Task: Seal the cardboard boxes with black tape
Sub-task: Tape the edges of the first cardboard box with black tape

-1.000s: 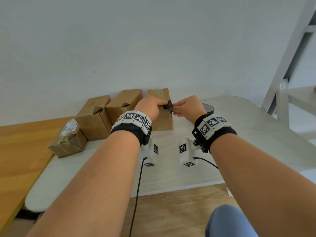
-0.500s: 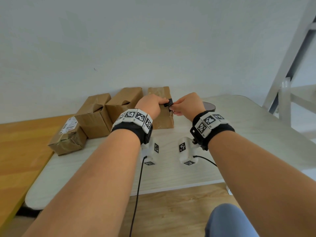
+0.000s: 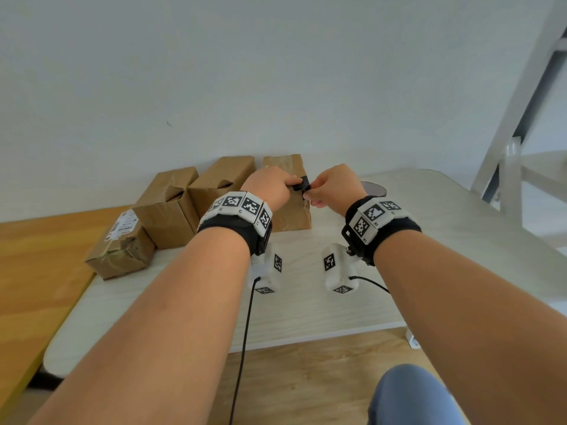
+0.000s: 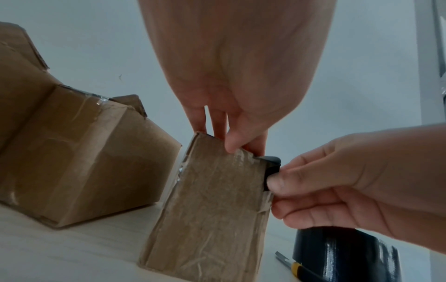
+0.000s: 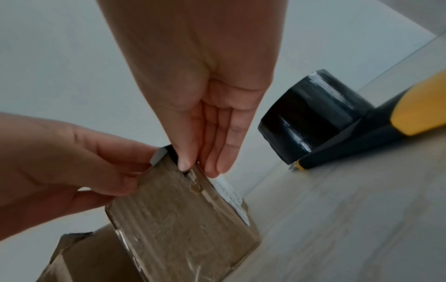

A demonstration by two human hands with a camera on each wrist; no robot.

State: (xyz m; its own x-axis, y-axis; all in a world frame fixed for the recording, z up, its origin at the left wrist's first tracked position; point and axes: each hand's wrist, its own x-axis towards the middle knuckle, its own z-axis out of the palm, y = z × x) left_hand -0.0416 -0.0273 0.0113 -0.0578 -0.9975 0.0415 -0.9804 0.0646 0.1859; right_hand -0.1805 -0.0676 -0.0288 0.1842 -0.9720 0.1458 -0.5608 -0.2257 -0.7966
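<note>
While both hands press glossy black tape strip [image 4: 271, 165] | creased cardboard box [image 4: 212, 209]

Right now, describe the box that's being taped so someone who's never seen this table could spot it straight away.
On the pale table, four brown cardboard boxes line up along the white wall. The box being taped is the rightmost, a narrow upright one beside the black tape roll. Only it has both hands on its top corner, pressing a strip of black tape there.
</note>
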